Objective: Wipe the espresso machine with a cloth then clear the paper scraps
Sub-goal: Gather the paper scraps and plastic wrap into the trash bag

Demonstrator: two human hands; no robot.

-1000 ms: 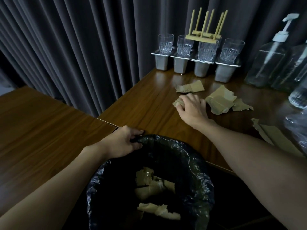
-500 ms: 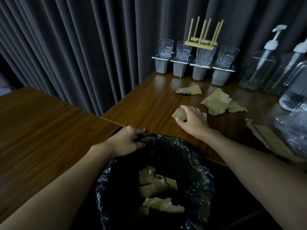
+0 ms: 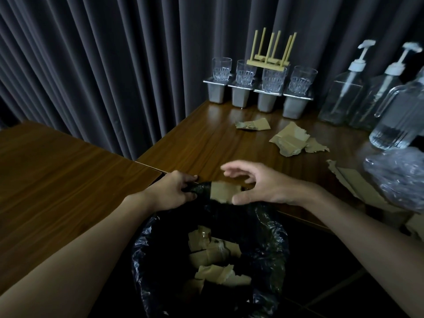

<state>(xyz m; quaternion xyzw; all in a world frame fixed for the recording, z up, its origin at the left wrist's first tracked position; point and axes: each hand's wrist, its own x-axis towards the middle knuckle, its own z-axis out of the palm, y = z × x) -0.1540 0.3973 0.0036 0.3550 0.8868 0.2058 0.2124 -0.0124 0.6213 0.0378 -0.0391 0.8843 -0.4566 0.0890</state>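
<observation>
Left hand (image 3: pixel 174 191) grips bin bag (image 3: pixel 270 253) rim; right hand (image 3: pixel 259 184) spread wide above bin, scrap (image 3: pixel 223 191) beneath fingers, contact unclear; more scraps (image 3: pixel 290 142) on worktop (image 3: pixel 206 143).

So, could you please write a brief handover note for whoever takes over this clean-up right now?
Left hand: shut on the rim of the black bin bag, holding it open beside the table edge.
Right hand: open above the bag, with a brown paper scrap just under its fingers, apparently dropping in.
Done: several scraps already lie in the bag.
Left: a folded scrap, a torn cluster and a long strip remain on the wooden table.
The espresso machine is out of view, so the wiping cannot be confirmed.
</observation>
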